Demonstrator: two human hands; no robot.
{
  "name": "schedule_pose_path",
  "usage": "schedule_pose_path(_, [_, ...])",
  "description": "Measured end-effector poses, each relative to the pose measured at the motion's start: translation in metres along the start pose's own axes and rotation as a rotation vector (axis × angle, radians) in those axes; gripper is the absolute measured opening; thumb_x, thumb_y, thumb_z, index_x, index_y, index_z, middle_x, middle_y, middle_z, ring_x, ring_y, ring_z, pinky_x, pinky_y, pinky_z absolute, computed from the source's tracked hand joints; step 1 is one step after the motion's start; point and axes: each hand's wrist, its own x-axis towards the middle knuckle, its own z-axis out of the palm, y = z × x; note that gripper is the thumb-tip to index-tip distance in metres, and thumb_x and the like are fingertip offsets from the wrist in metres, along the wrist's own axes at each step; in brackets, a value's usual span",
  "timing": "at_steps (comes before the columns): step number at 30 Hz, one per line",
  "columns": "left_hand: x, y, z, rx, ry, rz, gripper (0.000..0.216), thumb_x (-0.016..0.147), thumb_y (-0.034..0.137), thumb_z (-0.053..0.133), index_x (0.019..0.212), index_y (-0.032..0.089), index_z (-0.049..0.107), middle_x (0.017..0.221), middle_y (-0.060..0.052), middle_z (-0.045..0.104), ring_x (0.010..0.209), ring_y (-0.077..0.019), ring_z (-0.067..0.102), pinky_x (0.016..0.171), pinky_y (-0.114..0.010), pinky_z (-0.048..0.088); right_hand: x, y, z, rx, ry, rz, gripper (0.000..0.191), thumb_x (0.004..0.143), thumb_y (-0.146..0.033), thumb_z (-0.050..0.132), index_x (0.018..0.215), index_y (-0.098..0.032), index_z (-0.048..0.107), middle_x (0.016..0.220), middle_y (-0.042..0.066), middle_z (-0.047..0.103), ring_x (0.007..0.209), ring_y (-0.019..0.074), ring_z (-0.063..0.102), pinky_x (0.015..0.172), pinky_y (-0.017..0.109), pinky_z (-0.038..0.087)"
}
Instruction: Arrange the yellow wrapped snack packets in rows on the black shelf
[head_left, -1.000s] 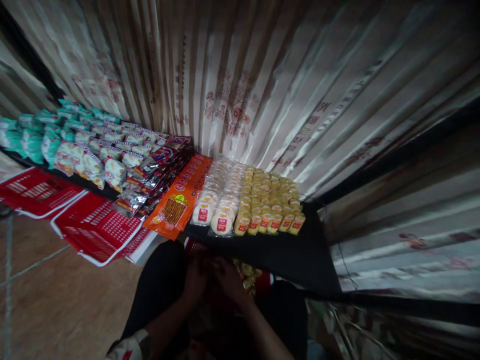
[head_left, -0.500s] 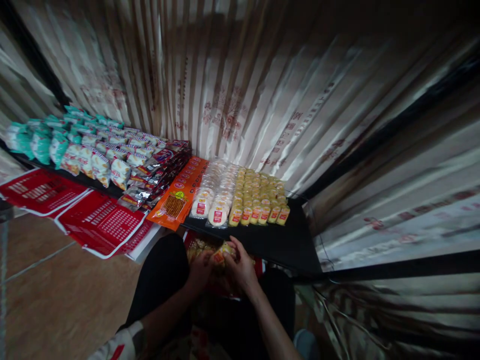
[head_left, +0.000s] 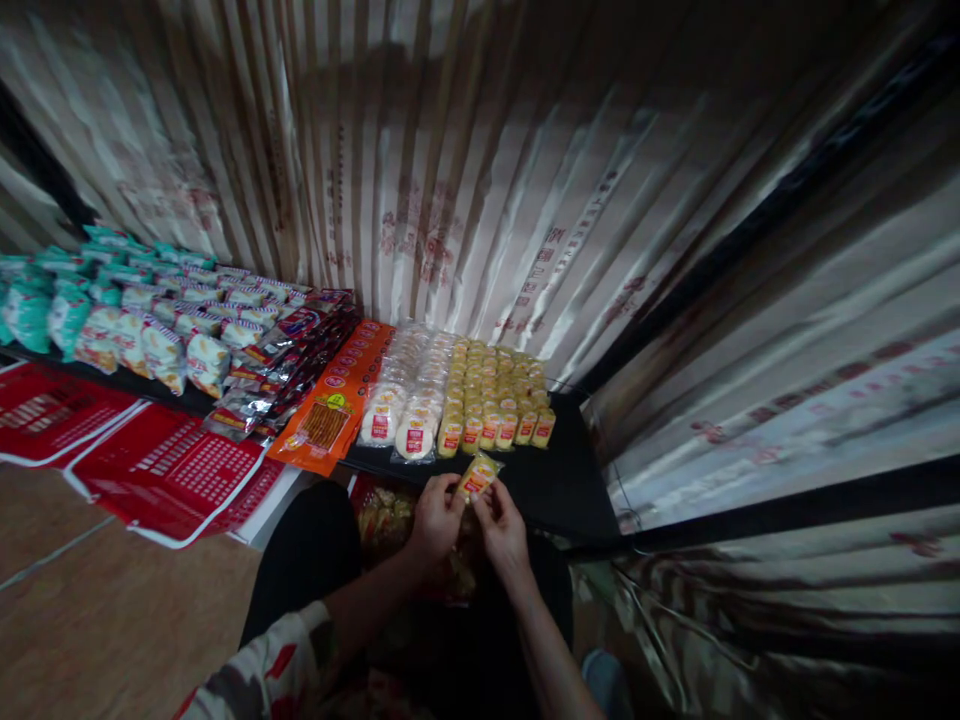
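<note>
My left hand (head_left: 434,515) and my right hand (head_left: 501,522) pinch the same small yellow snack packet (head_left: 478,474) with a red label, holding it up just below the front edge of a black shelf (head_left: 559,485). On that shelf lie rows of identical yellow packets (head_left: 499,395). Under my hands, on my lap, is a red basket (head_left: 369,488) with more yellow packets in it, partly hidden by my arms.
Left of the yellow rows lie white round cakes (head_left: 405,405), orange packets (head_left: 334,405), dark foil packets (head_left: 281,360) and white and teal bags (head_left: 90,315). Red baskets (head_left: 172,470) stand at the left over a brown floor. Striped curtains hang behind and at right.
My hands have risen from the basket on my lap with one yellow packet, bringing it up toward the shelf's front edge. The view has shifted slightly.
</note>
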Motion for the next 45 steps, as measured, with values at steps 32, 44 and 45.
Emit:
schedule_pose_path(32, [0.037, 0.008, 0.053, 0.268, -0.129, 0.291, 0.054, 0.070, 0.003, 0.036, 0.123, 0.007, 0.048, 0.136, -0.016, 0.040, 0.127, -0.0217, 0.038, 0.109, -0.038, 0.031, 0.084, 0.007, -0.026, -0.496, 0.214, -0.168, 0.036, 0.073, -0.039, 0.052, 0.100, -0.015, 0.055, 0.097, 0.012, 0.058, 0.080, 0.0204, 0.059, 0.064, 0.032, 0.051])
schedule_pose_path(44, [0.038, -0.010, 0.049, 0.384, -0.107, 0.389, 0.053, 0.070, 0.001, 0.035, 0.120, 0.012, 0.050, 0.133, -0.014, 0.043, 0.127, -0.0219, 0.037, 0.107, -0.043, 0.033, 0.087, 0.021, -0.026, -0.466, 0.220, -0.179, 0.036, 0.077, -0.043, 0.051, 0.102, -0.017, 0.054, 0.096, 0.009, 0.059, 0.073, 0.0165, 0.058, 0.063, 0.029, 0.049])
schedule_pose_path(45, [0.037, -0.013, 0.047, 0.418, -0.082, 0.403, 0.052, 0.071, 0.001, 0.035, 0.119, 0.013, 0.051, 0.132, -0.013, 0.044, 0.125, -0.0224, 0.038, 0.105, -0.044, 0.034, 0.087, 0.021, -0.026, -0.445, 0.231, -0.191, 0.038, 0.077, -0.042, 0.051, 0.105, -0.016, 0.053, 0.100, 0.010, 0.058, 0.074, 0.0161, 0.057, 0.062, 0.028, 0.049])
